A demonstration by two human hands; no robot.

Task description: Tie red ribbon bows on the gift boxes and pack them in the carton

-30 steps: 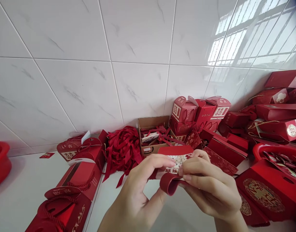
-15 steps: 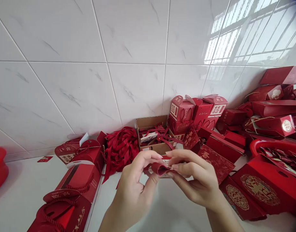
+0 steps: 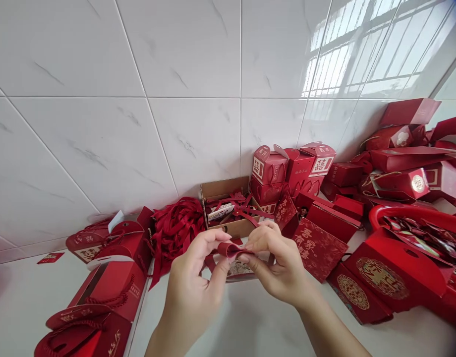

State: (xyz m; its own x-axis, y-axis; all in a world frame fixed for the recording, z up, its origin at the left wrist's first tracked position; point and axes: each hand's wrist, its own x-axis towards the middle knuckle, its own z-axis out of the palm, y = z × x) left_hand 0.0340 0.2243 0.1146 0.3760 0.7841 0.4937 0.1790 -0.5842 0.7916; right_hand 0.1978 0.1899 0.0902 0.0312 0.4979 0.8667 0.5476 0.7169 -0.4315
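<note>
Near the middle, a dark red strip (image 3: 230,249), curled into a loop, is held between both hands. My left hand (image 3: 200,270) pinches its left end between thumb and fingers. The right end is pinched by my right hand (image 3: 276,263), whose fingers are bunched together. Behind and below the strip lies a red item with a pale patterned face (image 3: 241,268), partly hidden by the hands. Just beyond stands an open cardboard box (image 3: 241,229) with red pieces and white cards inside.
A heap of red ribbon (image 3: 181,223) lies left of the cardboard box. Red gift boxes (image 3: 111,287) stand at the left. More boxes (image 3: 268,166) are stacked against the tiled wall. A red basin (image 3: 378,214) full of packets and further boxes (image 3: 380,277) fill the right.
The view has turned right, so the surroundings appear shifted left. My right hand's fingers have closed in more tightly on the strip, and more of the patterned item shows beneath.
</note>
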